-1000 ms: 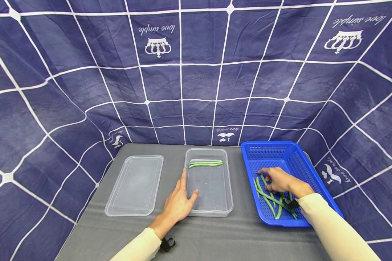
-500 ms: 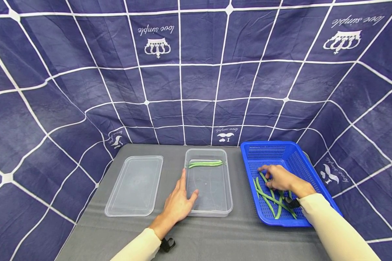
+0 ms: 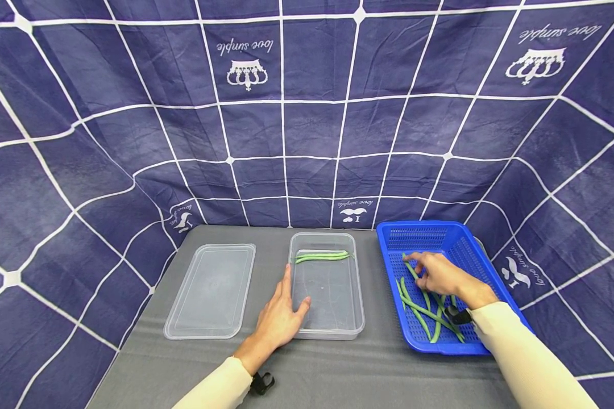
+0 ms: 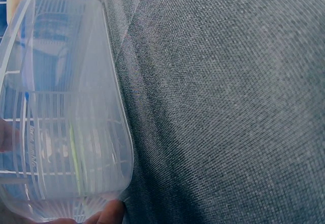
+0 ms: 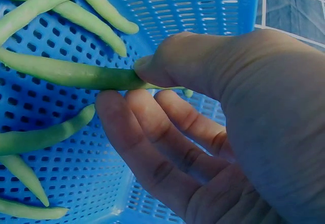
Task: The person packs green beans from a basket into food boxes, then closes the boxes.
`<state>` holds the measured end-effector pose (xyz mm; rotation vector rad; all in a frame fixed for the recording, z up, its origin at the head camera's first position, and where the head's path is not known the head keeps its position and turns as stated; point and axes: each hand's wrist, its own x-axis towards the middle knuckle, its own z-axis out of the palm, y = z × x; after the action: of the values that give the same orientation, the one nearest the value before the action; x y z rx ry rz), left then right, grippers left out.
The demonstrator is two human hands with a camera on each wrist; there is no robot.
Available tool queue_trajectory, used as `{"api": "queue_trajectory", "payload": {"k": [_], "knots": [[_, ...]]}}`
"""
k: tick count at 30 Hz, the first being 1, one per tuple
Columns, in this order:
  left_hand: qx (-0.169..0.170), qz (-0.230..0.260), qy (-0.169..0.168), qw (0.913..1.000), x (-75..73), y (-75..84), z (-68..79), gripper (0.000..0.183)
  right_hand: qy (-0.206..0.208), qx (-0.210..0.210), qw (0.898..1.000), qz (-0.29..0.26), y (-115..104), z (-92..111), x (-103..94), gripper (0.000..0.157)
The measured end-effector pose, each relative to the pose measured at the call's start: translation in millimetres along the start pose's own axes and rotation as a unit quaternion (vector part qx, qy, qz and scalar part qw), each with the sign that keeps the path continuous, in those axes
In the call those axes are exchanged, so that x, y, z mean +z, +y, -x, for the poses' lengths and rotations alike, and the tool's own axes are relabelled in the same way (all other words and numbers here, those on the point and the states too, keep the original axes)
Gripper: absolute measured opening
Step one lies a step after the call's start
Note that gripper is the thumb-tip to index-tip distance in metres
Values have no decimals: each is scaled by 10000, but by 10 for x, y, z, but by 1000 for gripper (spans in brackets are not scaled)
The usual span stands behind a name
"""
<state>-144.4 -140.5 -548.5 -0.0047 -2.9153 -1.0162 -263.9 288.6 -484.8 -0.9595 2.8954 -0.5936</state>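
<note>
In the head view, my right hand (image 3: pixel 440 277) reaches into the blue basket (image 3: pixel 509 300) on the right. Its thumb and fingers pinch one end of a green bean (image 5: pixel 111 77), seen closely in the right wrist view. Several other green beans (image 3: pixel 423 309) lie crossed on the basket floor. My left hand (image 3: pixel 280 319) rests along the left wall of a clear plastic container (image 3: pixel 327 301), its fingers straight and its thumb out over the rim. The left wrist view shows fingertips (image 4: pixel 112 213) against the container's side. Two green beans (image 3: pixel 321 257) lie side by side at its far end.
A translucent lid (image 3: pixel 212 291) lies flat to the left of the container. Grey cloth (image 3: pixel 378 375) covers the table, and a blue curtain (image 3: pixel 312 130) with white lines hangs behind and on both sides.
My right hand has shifted slightly farther back in the basket, and the pinched green bean has slid away from me with it. The left hand and container have stayed put.
</note>
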Motion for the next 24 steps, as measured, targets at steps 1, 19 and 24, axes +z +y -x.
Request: {"api": "queue_trajectory", "payload": {"k": [1, 19, 24], "knots": [[5, -5, 2, 10000, 2, -1, 1, 102, 27, 0, 10000, 1, -6, 0, -5, 63], [19, -38, -12, 10000, 11, -8, -4, 103, 613, -175, 9979, -55, -134, -54, -78, 65], [39, -22, -3, 10000, 5, -7, -6, 102, 908, -268, 9955, 11, -187, -85, -88, 66]]}}
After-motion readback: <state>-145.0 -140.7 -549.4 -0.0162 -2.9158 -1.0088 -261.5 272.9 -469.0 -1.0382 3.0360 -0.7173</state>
